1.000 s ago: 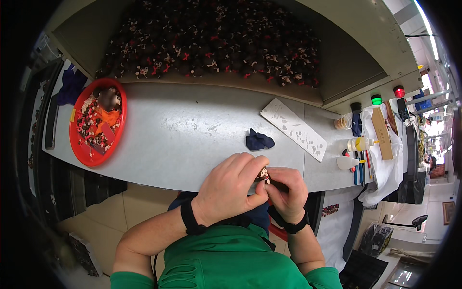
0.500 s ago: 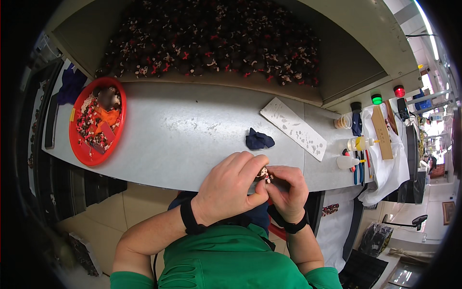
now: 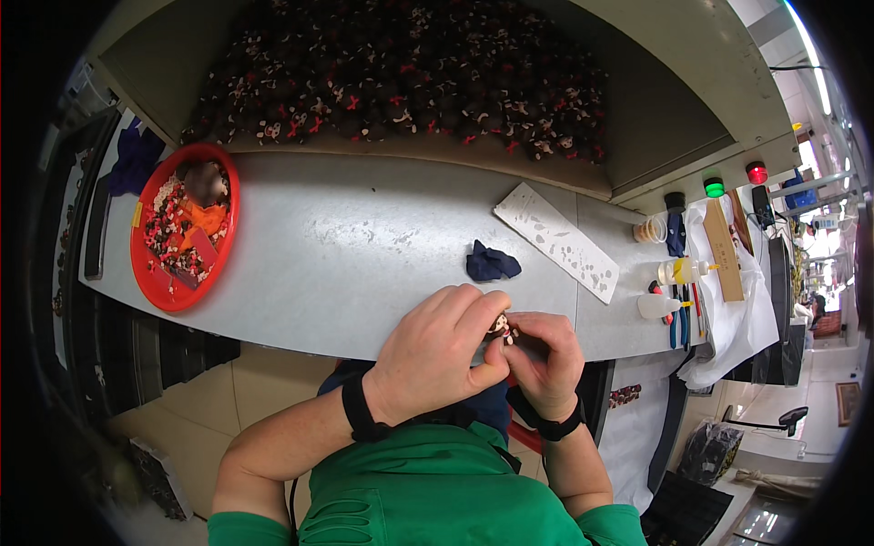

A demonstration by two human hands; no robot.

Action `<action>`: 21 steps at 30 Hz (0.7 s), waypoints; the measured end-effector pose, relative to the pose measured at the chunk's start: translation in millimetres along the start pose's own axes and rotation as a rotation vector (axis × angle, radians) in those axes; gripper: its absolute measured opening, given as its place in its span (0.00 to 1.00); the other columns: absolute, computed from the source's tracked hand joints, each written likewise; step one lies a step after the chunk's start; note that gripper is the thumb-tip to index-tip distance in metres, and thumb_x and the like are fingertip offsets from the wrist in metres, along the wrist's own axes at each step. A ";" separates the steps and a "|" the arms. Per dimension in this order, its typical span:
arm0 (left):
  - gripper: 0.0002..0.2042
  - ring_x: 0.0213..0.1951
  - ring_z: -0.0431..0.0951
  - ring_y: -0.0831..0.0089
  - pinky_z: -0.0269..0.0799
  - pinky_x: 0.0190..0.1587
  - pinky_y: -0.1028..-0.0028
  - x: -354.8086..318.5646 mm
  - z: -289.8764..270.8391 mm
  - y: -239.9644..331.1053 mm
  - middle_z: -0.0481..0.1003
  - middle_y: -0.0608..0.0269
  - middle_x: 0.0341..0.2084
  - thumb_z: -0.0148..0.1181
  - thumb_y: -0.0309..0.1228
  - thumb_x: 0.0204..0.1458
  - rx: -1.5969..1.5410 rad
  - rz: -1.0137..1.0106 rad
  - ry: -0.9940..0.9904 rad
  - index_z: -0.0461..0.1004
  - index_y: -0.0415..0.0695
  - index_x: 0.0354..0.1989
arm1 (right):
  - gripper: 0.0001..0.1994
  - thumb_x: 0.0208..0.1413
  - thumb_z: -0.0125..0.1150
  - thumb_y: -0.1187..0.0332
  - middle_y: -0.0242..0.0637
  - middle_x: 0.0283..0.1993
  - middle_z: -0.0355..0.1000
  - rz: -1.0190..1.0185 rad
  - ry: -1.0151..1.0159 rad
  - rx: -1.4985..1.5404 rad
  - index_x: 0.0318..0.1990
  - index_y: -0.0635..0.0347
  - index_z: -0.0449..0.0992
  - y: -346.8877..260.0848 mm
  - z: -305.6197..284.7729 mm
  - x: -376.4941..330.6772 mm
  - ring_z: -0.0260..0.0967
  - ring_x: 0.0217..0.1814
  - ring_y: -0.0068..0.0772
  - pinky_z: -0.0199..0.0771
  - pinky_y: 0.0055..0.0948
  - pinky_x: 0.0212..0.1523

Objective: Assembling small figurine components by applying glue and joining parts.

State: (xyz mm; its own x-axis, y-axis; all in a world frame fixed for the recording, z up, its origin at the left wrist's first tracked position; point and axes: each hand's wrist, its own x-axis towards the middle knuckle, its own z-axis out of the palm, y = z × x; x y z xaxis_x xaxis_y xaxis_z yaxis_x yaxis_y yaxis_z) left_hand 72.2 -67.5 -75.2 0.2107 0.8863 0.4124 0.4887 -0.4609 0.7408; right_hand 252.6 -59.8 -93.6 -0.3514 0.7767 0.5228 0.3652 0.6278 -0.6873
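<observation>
Both hands meet at the near edge of a long grey metal worktable (image 3: 364,246), at about six o'clock of the table. The left hand (image 3: 437,350) is curled, its fingers and thumb pinching a small dark figurine with pale and red details (image 3: 502,327) from the left side. The right hand (image 3: 546,350) is also curled, its fingertips closed on the same figurine from the right, so the little piece sits between the two sets of fingertips just above the table's edge. Each wrist wears a black band. Close by at twelve o'clock from the hands lies a crumpled dark blue scrap of cloth (image 3: 492,262) on the table. At one o'clock a long white rectangular sheet with speckled marks (image 3: 555,238) lies slanted. At nine to ten o'clock, well apart, a round red plastic tray (image 3: 146,273) holds small mixed pieces and an orange scrap. Along the far side, at twelve o'clock, a recessed bin holds a large heap of dark figurines with red and white details (image 3: 401,91). At three o'clock stand small squeeze bottles with yellow caps (image 3: 678,271) beside a white cloth (image 3: 728,309).
</observation>
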 end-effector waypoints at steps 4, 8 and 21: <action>0.19 0.32 0.72 0.60 0.72 0.35 0.64 -0.1 0.8 -0.9 0.68 0.57 0.28 0.60 0.28 0.40 0.005 0.005 0.003 0.69 0.38 0.43 | 0.21 0.42 0.72 0.77 0.42 0.42 0.75 -0.005 -0.007 -0.015 0.45 0.61 0.70 -0.7 -0.4 0.9 0.76 0.40 0.37 0.78 0.30 0.39; 0.19 0.32 0.72 0.60 0.72 0.35 0.64 0.2 0.6 -0.6 0.68 0.57 0.28 0.60 0.28 0.40 0.009 0.004 -0.005 0.69 0.38 0.43 | 0.21 0.42 0.72 0.77 0.42 0.42 0.75 0.000 -0.006 -0.008 0.45 0.61 0.70 0.7 -0.9 0.1 0.76 0.39 0.37 0.78 0.30 0.39; 0.17 0.30 0.71 0.59 0.70 0.33 0.64 -0.2 2.7 -1.6 0.69 0.57 0.28 0.59 0.29 0.42 -0.017 -0.001 0.019 0.70 0.41 0.43 | 0.21 0.43 0.72 0.78 0.42 0.41 0.74 0.008 -0.011 0.000 0.46 0.63 0.71 -1.9 -1.9 1.5 0.77 0.38 0.35 0.79 0.28 0.38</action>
State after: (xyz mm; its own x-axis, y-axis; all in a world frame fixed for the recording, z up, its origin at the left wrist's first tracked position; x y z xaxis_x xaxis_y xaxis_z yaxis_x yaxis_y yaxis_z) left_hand 73.6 -66.8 -77.9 0.1945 0.8857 0.4216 0.4743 -0.4611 0.7499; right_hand 253.0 -59.7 -90.5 -0.3579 0.7813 0.5113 0.3681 0.6213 -0.6917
